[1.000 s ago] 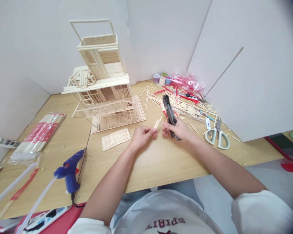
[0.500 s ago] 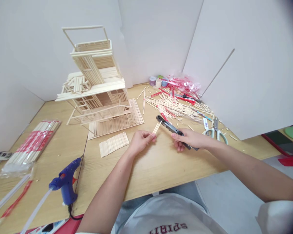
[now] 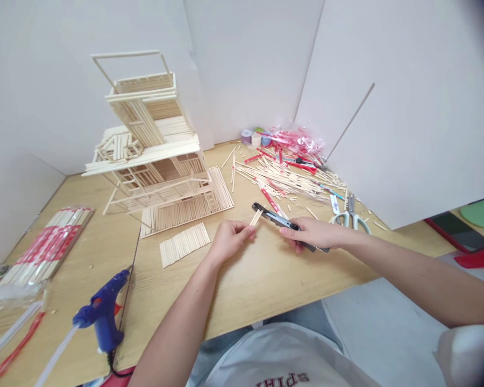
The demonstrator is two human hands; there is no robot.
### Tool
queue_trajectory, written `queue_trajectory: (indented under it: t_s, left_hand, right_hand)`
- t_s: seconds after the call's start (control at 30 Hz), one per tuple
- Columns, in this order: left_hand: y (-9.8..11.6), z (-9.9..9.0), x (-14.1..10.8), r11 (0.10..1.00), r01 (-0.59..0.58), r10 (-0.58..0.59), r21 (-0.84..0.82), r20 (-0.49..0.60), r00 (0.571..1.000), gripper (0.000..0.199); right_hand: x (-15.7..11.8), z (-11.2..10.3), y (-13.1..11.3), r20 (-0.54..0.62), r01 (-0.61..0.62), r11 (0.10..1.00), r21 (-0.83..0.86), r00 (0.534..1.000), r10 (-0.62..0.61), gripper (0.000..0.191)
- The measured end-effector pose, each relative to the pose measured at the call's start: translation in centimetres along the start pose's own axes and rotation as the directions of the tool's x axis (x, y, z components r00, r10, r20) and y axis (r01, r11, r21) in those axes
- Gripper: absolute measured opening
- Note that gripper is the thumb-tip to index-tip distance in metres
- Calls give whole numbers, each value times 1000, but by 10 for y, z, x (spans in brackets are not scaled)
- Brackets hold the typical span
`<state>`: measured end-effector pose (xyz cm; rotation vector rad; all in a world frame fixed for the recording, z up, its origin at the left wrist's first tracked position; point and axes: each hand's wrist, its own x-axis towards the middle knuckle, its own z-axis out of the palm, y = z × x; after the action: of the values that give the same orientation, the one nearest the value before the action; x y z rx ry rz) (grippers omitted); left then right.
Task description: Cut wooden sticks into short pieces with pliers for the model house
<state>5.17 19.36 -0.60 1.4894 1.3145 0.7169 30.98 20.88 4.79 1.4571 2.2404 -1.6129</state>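
Note:
My left hand [image 3: 233,242] pinches a few short wooden sticks [image 3: 256,217], their upper ends at the head of a cutter. My right hand [image 3: 306,235] is wrapped round the handles of this grey-and-black hand cutter [image 3: 272,216], its dark head pointing left. Whether the blade touches the sticks I cannot tell. Left of my left hand lies a small flat panel of sticks [image 3: 184,245] joined side by side. Behind it stands a multi-storey model house [image 3: 157,145] made of wooden sticks on a slatted base.
A blue glue gun [image 3: 105,309] stands at the front left, near a plastic-wrapped pack of sticks [image 3: 44,250]. Loose sticks [image 3: 278,177] and red wrappers [image 3: 298,141] are heaped at the back right. Scissors [image 3: 350,215] lie right of them. White panels [image 3: 250,64] enclose the back.
The cutter's head and the stick ends have come together, with the sticks now at its jaws. The camera view has shifted slightly. Both hands keep their grips.

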Motion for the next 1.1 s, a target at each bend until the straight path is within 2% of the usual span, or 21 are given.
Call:
queue_trajectory:
  t_s: [0.2,0.33,0.43,0.67,0.9,1.1]
  left_hand:
    - [-1,0,0,1000,-7,7,17,-1,1000,45]
    - [-2,1,0,999,-1,1,39,-11,1000,44]
    - [-1,2,-1,999,10,-10,51,-14,1000,43]
    - [3,2,-3,999,25,-25,38,-3,1000,44]
    - [1,3,-2,999,32,-32,23,-7,999,42]
    - [-1,3,-2,999,39,-39,16,-5,999,42]
  right_hand:
    - [0,-1,-3,-12,-11,997,-73,1000,10,73]
    - [1,1,-3,-77,-84,987,-136,994,74,76]
    - [1,3,-1,-105,-92,984,-154,992,76,76]
    - [2,10,2,-70,-38,998,-44,997,35,75]
    - [2,12,4,-78,-55,998,-29,996,53,74]
    - [3,10,9,-91,-20,1000,-23,996,18,72]
